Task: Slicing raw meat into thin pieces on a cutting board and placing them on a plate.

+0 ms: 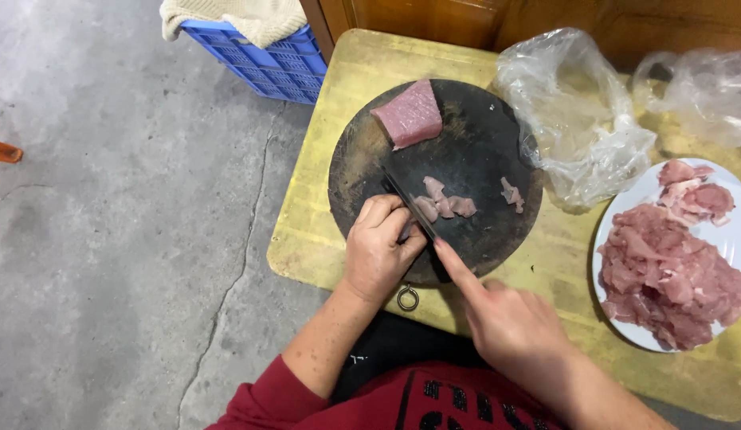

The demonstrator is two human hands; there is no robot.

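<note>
Left hand [378, 248]: fingers curled under, knuckles forward, pinning a small pink meat piece against the round dark wooden chopping board [474, 103], apparently to guide the blade. Right hand [510, 322]: closed on the dark-bladed knife [409, 205], forefinger stretched along its spine, probably for steadiness. Cut pink meat strips [446, 204] lie just beside the blade; a pink raw meat block [409, 114] waits at the board's far edge. Nearby: crumpled clear plastic bag [578, 119], white plate [733, 239] heaped with slices, yellow low table [307, 247], blue plastic crate [267, 60]. Nothing blocks the blade.
</note>
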